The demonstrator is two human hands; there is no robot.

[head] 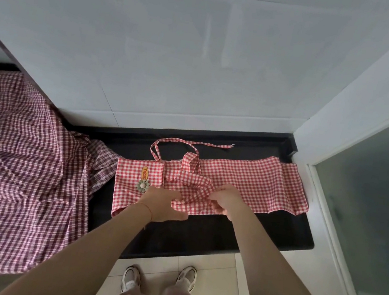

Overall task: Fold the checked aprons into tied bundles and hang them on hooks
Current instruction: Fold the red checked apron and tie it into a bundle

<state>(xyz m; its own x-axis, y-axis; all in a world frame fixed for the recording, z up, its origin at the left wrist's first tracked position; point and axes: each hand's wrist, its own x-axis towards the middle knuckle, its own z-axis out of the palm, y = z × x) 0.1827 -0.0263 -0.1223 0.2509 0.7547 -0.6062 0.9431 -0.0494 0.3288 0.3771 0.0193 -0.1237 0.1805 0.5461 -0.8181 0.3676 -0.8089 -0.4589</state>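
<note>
A red-and-white checked apron (253, 180) lies folded into a long strip across the black counter (226, 232). Its left end carries a yellow label and a flower button. A thin strap (184, 142) loops out towards the wall behind it. My left hand (163, 204) and my right hand (227, 199) meet at the strip's middle near the front edge. Each pinches bunched checked fabric. A second apron in dark maroon check (19, 160) lies spread at the left and hangs over the counter's front.
White tiled wall rises right behind the counter. A white frame with a frosted glass panel (367, 209) closes off the right side. Below the counter edge are pale floor tiles and my two white shoes (157, 279).
</note>
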